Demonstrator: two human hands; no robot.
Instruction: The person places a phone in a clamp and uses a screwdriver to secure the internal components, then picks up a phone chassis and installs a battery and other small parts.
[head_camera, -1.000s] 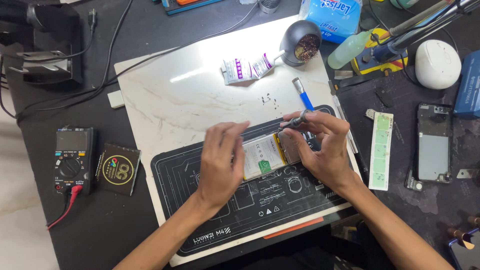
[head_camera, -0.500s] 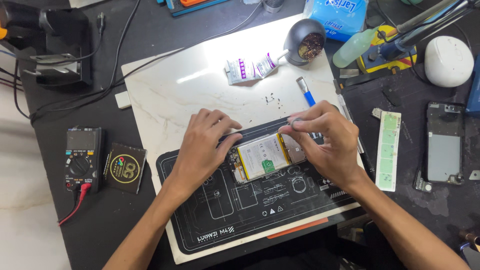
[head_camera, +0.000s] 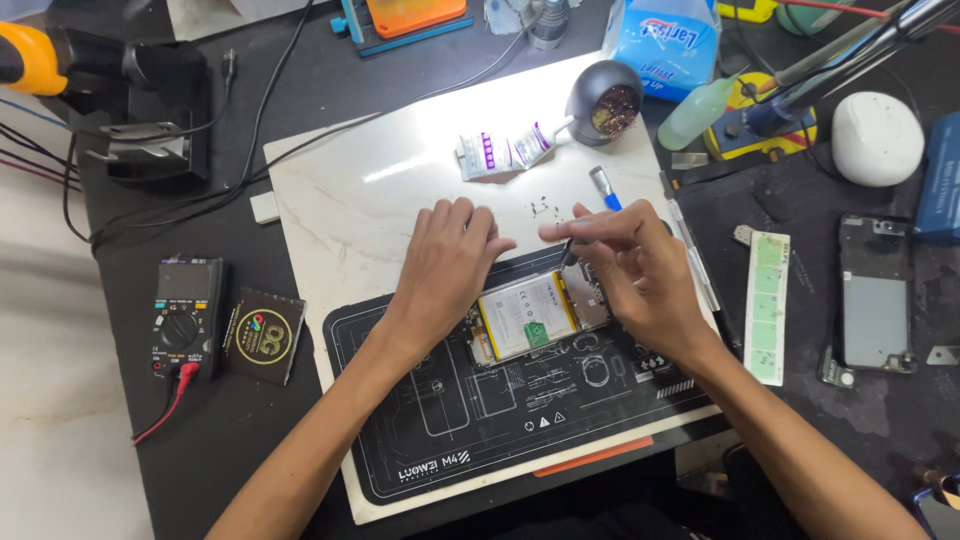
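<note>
An opened phone (head_camera: 528, 318) with its pale battery showing lies on a black repair mat (head_camera: 480, 420). My left hand (head_camera: 445, 265) rests palm-down on the phone's left end, pressing it to the mat. My right hand (head_camera: 625, 275) hovers over the phone's right end, its fingers pinched on a thin dark tool (head_camera: 568, 253) whose tip points down at the phone's upper edge. Several tiny screws (head_camera: 543, 208) lie on the white board just beyond the hands.
The mat sits on a white marble-look board (head_camera: 340, 215). A blue-handled tool (head_camera: 604, 188), a glue tube (head_camera: 500, 152) and a round holder (head_camera: 603, 103) lie at the back. A multimeter (head_camera: 183, 310) is at left; a phone back cover (head_camera: 872, 300) and green strip (head_camera: 768, 305) at right.
Both hands have shifted slightly on the phone; my right hand has lifted off its top edge and now pinches the thin tool above it. The camera view has drifted.
</note>
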